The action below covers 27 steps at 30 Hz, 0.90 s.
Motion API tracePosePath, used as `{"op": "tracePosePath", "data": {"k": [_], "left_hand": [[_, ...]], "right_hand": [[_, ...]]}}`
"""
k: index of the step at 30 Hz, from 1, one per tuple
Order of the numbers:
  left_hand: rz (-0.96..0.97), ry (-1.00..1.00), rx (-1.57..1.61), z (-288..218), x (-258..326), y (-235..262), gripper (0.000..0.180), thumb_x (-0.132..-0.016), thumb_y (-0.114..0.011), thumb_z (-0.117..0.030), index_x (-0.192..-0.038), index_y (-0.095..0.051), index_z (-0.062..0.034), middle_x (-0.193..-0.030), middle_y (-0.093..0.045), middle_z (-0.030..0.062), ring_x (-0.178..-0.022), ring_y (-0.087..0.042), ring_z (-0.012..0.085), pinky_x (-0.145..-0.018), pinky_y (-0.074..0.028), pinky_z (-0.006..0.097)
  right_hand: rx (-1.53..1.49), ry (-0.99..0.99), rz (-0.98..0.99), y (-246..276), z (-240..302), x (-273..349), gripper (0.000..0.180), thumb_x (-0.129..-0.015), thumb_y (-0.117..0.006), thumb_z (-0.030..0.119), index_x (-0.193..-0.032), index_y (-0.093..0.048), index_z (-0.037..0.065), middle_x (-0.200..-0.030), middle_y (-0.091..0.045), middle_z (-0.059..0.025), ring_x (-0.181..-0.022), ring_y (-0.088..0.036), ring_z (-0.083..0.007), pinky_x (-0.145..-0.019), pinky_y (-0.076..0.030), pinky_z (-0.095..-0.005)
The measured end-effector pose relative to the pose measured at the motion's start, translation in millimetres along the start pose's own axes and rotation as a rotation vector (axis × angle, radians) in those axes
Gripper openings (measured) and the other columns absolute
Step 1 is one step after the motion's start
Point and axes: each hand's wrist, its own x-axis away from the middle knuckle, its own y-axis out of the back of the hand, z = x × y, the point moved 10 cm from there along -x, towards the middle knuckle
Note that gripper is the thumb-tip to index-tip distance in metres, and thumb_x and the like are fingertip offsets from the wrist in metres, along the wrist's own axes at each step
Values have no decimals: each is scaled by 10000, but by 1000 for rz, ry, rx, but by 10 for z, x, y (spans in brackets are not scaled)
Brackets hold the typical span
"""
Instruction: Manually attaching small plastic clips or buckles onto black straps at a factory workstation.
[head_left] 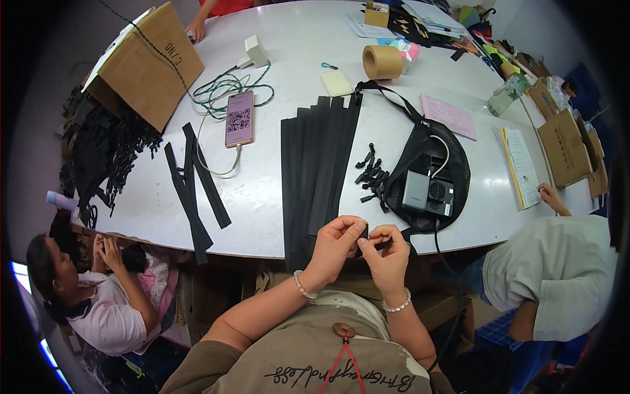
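Observation:
My left hand and my right hand meet just off the table's near edge, fingertips pinched close together. Between them is a black strip, mostly covered by the fingers, so its full shape cannot be made out. Right in front of my hands, a row of long flat black strips lies overlapping on the table, their near ends hanging past the edge. To the right of these is a small heap of black plastic cord-end pieces. Several loose black strips lie crossed at the left.
A black mesh bag carries a grey power bank. A charging phone, green-white cable, tape roll and cardboard box stand farther off. People sit at left and right.

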Motion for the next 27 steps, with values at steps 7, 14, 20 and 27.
{"op": "tracePosePath", "data": {"k": [7,14,20,27], "left_hand": [[123,155,183,2,59,-101,321,-972,-411,-184,-1176,-532,32,-841,-436,-12,-677,-380,45,-574,-352,181],[174,264,173,-53,119,-106,331,-952,-387,-82,-1240,-490,43,-909,-463,4,-786,-461,76,-759,-435,195],[153,116,-21,-125,140,-72,323,-894,-515,-25,-1215,-526,5,-962,-582,28,-919,-572,98,-855,-464,204],[124,48,-236,-148,147,-22,236,-822,-628,-10,-1058,-633,-6,-947,-627,56,-887,-600,99,-799,-502,224]], "right_hand": [[-40,-219,-6,147,-337,24,80,-787,-675,16,-808,-604,-14,-681,-556,28,-604,-465,-23,-548,-377,-164],[-190,-239,-12,216,-368,87,67,-786,-649,-22,-757,-591,-5,-720,-532,31,-652,-452,-41,-602,-377,-180],[-160,-126,-8,199,-249,93,67,-797,-672,27,-776,-615,-3,-703,-550,49,-625,-445,-13,-547,-349,-164],[-174,-191,-18,169,-280,135,75,-808,-667,48,-846,-645,-14,-711,-589,30,-616,-473,-15,-548,-367,-157]]}}
